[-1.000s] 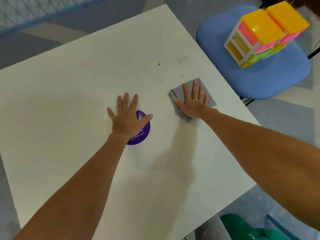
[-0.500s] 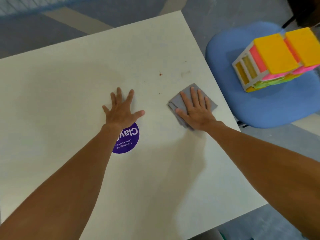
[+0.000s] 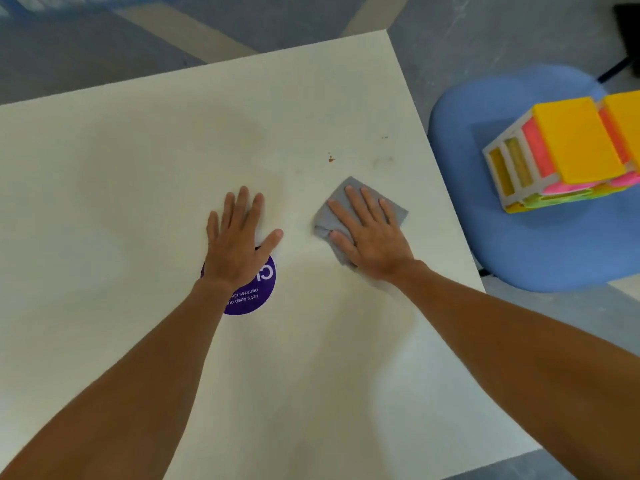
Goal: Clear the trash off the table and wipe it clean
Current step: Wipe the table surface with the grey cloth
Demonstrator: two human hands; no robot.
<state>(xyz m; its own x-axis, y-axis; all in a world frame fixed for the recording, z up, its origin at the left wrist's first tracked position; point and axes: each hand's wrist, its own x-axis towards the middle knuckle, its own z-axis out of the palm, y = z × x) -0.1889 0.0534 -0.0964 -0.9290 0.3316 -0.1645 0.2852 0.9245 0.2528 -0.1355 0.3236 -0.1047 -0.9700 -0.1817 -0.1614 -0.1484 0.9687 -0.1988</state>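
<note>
A white table (image 3: 138, 168) fills most of the head view. My right hand (image 3: 372, 233) lies flat, fingers spread, pressing a folded grey cloth (image 3: 394, 211) onto the tabletop near the right edge. My left hand (image 3: 239, 242) rests flat on the table with fingers apart, its heel over a round purple sticker (image 3: 254, 292) with white lettering. Small brown specks (image 3: 330, 159) and a faint grey smudge (image 3: 382, 161) mark the surface just beyond the cloth.
A blue chair seat (image 3: 554, 258) stands to the right of the table, close to its edge. On it sits a colourful plastic drawer box (image 3: 568, 154) in yellow, pink and green. Grey floor surrounds the table.
The cloth under my right hand has slid slightly across the table. My left hand has shifted a little relative to the purple sticker. The view has moved, and the chair sits farther right.
</note>
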